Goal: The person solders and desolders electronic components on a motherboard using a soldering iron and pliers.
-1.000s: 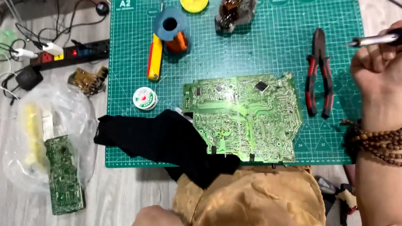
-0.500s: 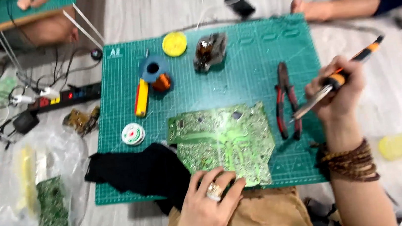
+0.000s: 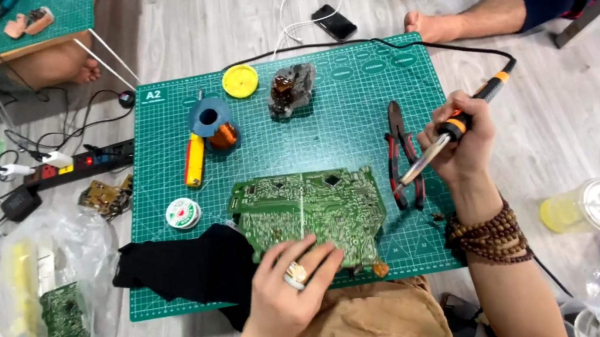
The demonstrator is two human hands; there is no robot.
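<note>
The right hand gripped a soldering iron, its tip slanting down-left toward the green circuit board. The left hand pressed flat on the board's near edge, holding nothing. Red pliers lay just right of the board.

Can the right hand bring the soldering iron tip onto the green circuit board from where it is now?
Probably yes. The right hand holds the orange-and-black soldering iron just beside the green circuit board; only the red-handled pliers lie flat between them, and the left hand presses the near edge.
</note>
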